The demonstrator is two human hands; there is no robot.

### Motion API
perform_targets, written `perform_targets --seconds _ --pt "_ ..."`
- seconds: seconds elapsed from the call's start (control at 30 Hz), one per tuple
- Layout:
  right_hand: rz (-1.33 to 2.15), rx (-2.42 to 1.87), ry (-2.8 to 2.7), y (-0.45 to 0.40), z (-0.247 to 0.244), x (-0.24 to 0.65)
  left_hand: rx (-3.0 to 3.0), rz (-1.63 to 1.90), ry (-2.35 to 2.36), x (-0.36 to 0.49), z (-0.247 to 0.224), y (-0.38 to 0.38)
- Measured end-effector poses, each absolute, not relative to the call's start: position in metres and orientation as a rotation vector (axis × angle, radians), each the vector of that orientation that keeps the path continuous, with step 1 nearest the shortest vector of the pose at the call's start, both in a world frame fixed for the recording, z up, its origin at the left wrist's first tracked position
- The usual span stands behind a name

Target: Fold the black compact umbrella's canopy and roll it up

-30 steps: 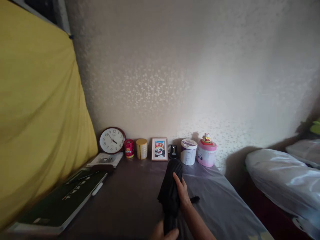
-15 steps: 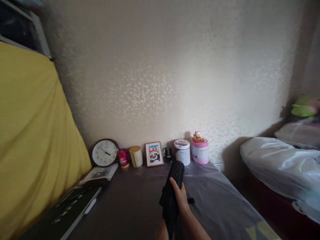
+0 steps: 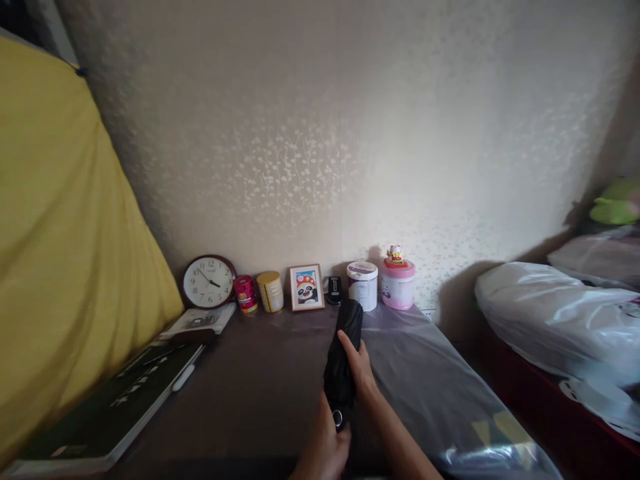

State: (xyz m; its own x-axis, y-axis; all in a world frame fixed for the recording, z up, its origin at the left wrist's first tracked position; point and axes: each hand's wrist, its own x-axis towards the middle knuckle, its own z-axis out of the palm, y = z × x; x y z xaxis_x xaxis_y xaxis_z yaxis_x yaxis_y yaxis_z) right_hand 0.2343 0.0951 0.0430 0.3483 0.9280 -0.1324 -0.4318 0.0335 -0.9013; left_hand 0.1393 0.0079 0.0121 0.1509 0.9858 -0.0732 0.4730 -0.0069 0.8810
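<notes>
A folded black umbrella (image 3: 343, 363) is held up over the table, its round button end toward me and its other end pointing away. My left hand (image 3: 327, 437) wraps the handle at the near end. Higher up, my right hand (image 3: 359, 363) grips the folded canopy from the right side, thumb lying along the top. Both hands are closed on it. Parts of the handle are hidden behind my left fingers.
Along the wall stand a clock (image 3: 209, 282), a red can (image 3: 245, 294), a yellow-lidded can (image 3: 271, 292), a framed panda picture (image 3: 307, 288), a white tub (image 3: 363, 287) and a pink tub (image 3: 399, 287) bearing a figurine. A green book (image 3: 115, 407) lies left; white plastic bags (image 3: 545, 320) sit right.
My left hand has come up into view around the umbrella's handle. The dangling strap at the right is out of sight, and the view has tilted down slightly.
</notes>
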Motion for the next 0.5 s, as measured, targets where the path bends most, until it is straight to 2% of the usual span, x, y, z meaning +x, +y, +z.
perform_targets --seconds 0.13,0.33,0.5 --pt "1.182 -1.090 -0.547 0.092 0.038 0.227 1.833 0.774 1.531 0.129 0.010 0.008" --pt "1.332 -1.068 -0.553 0.089 0.042 0.224 1.381 0.663 1.126 0.120 0.031 0.002" --pt "1.109 -1.197 -0.655 0.093 0.039 0.222 1.596 0.717 1.417 0.122 0.013 0.002"
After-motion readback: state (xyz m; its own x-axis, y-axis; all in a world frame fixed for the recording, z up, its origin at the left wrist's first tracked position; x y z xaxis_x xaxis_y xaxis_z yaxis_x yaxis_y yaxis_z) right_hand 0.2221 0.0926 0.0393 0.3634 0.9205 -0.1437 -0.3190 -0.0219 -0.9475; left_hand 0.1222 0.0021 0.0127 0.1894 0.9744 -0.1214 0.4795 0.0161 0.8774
